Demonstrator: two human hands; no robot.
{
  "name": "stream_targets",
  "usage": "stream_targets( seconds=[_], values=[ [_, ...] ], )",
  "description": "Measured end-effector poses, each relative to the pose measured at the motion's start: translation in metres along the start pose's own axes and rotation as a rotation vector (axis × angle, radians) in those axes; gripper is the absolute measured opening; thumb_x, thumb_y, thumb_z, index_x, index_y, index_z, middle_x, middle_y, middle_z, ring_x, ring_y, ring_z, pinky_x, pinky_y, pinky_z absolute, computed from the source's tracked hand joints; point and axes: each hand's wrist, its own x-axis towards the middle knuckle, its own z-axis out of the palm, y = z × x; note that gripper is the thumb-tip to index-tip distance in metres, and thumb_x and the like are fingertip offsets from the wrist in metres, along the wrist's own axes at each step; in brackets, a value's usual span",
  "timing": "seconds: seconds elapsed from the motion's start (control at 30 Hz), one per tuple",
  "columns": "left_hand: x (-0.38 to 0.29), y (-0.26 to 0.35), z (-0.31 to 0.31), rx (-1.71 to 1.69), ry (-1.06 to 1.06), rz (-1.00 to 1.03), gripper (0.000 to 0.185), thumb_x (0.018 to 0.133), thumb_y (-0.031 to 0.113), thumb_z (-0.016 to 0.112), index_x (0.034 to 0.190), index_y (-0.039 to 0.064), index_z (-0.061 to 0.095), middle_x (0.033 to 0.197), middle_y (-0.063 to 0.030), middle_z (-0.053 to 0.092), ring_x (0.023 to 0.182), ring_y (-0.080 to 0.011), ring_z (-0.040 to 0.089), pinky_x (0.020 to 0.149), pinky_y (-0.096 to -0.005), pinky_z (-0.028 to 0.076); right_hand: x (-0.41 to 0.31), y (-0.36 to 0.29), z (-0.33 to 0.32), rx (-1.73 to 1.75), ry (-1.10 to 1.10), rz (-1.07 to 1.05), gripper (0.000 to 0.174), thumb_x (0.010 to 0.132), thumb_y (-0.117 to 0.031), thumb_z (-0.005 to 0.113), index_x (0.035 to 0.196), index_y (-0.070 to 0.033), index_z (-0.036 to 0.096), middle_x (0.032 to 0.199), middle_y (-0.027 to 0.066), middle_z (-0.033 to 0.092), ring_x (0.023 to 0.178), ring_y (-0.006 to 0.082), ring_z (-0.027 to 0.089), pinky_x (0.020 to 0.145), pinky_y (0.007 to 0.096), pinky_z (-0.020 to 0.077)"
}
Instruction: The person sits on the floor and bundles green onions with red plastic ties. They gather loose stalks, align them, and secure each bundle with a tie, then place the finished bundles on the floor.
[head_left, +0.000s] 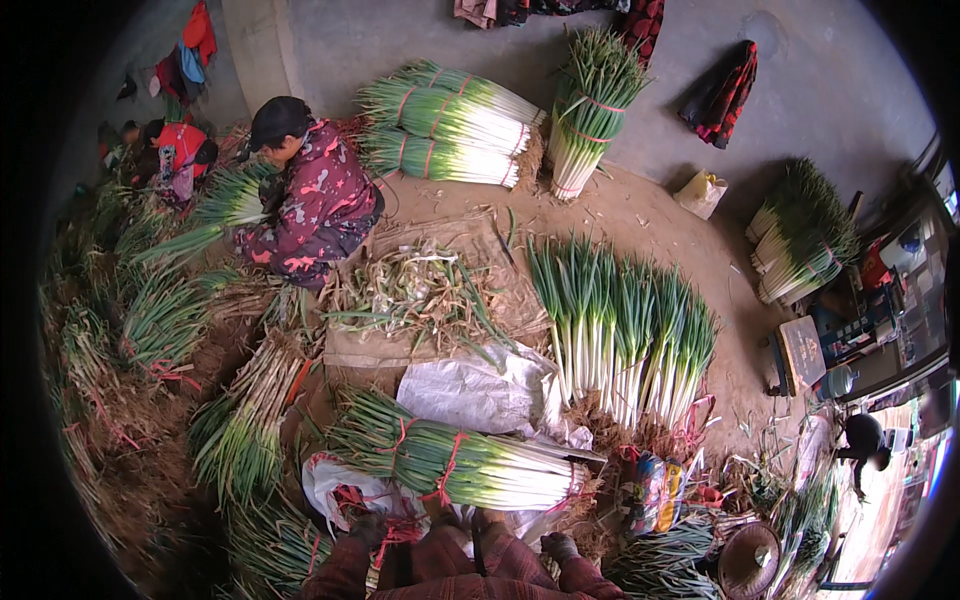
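A large bundle of green onions (472, 461) lies across the floor right in front of my feet, bound with red ties, white stems and roots to the right. My left hand (367, 529), in a dark glove, is just below its leafy end, beside a white sack (330, 484) and loose red ties (397, 531). Whether it grips any of them is unclear. Low on the right, near the root end, is my gloved right hand (559, 546); its fingers look curled, and nothing shows clearly in it.
Loose green onions (630, 330) stand in a row ahead, beside a white sheet (480, 386). Trimmed leaves (420, 292) lie on sacking. A crouching person (315, 187) works at left; tied bundles (457, 124) lie by the wall. A conical hat (750, 559) sits lower right.
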Motion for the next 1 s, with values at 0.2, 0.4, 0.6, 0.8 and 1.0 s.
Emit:
stream_targets(
  seconds=[0.2, 0.4, 0.6, 0.8, 1.0],
  values=[
    [-0.010, -0.023, 0.020, -0.183, -0.078, -0.095, 0.038, 0.076, 0.041, 0.056, 0.097, 0.010, 0.059, 0.092, -0.0172, 0.061, 0.090, -0.0330, 0.058, 0.078, -0.0412, 0.045, -0.021, -0.029, -0.010, -0.317, -0.147, -0.022, 0.022, 0.083, -0.029, 0.043, 0.095, -0.018, 0.057, 0.099, 0.0126, 0.059, 0.097, 0.0299, 0.055, 0.081, 0.0401, 0.0441],
    [-0.010, -0.011, 0.007, -0.039, -0.124, -0.169, 0.038, 0.075, 0.042, 0.054, 0.101, 0.014, 0.059, 0.095, -0.0158, 0.061, 0.090, -0.0329, 0.058, 0.079, -0.0422, 0.045, -0.030, -0.030, -0.003, -0.211, -0.113, 0.042, 0.044, 0.083, -0.044, 0.047, 0.091, -0.004, 0.062, 0.085, 0.0111, 0.064, 0.083, 0.0232, 0.060, 0.075, 0.0338, 0.0453],
    [-0.006, 0.006, -0.014, -0.063, -0.039, -0.135, 0.031, 0.078, 0.038, 0.055, 0.095, 0.012, 0.062, 0.088, -0.0117, 0.063, 0.086, -0.0275, 0.060, 0.075, -0.0416, 0.046, -0.029, -0.022, 0.015, -0.138, -0.037, 0.066, 0.040, 0.082, -0.037, 0.053, 0.099, -0.002, 0.060, 0.089, 0.0108, 0.064, 0.078, 0.0201, 0.061, 0.074, 0.0317, 0.0464],
    [0.004, -0.009, -0.012, -0.027, -0.044, -0.013, 0.031, 0.077, 0.037, 0.052, 0.096, 0.016, 0.065, 0.091, -0.0143, 0.063, 0.086, -0.0315, 0.059, 0.078, -0.0405, 0.046, -0.040, -0.040, 0.023, 0.122, 0.007, 0.249, 0.038, 0.082, -0.037, 0.055, 0.096, -0.002, 0.062, 0.083, 0.0073, 0.065, 0.073, 0.0175, 0.061, 0.069, 0.0320, 0.0467],
    [0.014, -0.014, -0.012, -0.016, -0.080, -0.088, 0.030, 0.074, 0.032, 0.059, 0.093, 0.010, 0.065, 0.088, -0.0139, 0.064, 0.085, -0.0284, 0.061, 0.076, -0.0379, 0.047, -0.040, -0.048, 0.028, 0.030, -0.026, 0.218, 0.045, 0.080, -0.046, 0.045, 0.090, -0.006, 0.063, 0.087, 0.0160, 0.063, 0.087, 0.0300, 0.060, 0.079, 0.0401, 0.0438]
  ],
)
